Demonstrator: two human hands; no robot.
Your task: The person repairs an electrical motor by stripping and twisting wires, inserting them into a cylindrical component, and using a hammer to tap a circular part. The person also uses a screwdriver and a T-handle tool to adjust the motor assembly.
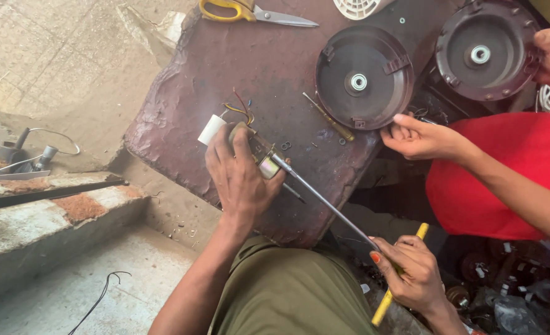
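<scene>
Head view:
- left hand [241,177], frame centre, clenched around a small motor [259,155] on the slab [256,62]
- right hand [411,273], lower right, grasping a screwdriver [331,205] whose tip meets the motor

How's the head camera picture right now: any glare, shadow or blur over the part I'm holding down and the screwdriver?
Head view: soft, even daylight, no hard shadows on the stone slab. The small motor under the left hand is sharp, with slight glare on its metal. The screwdriver in the right hand is crisp along its shaft. The lower right corner is dark and cluttered; the edges bend slightly from the wide lens.
</scene>
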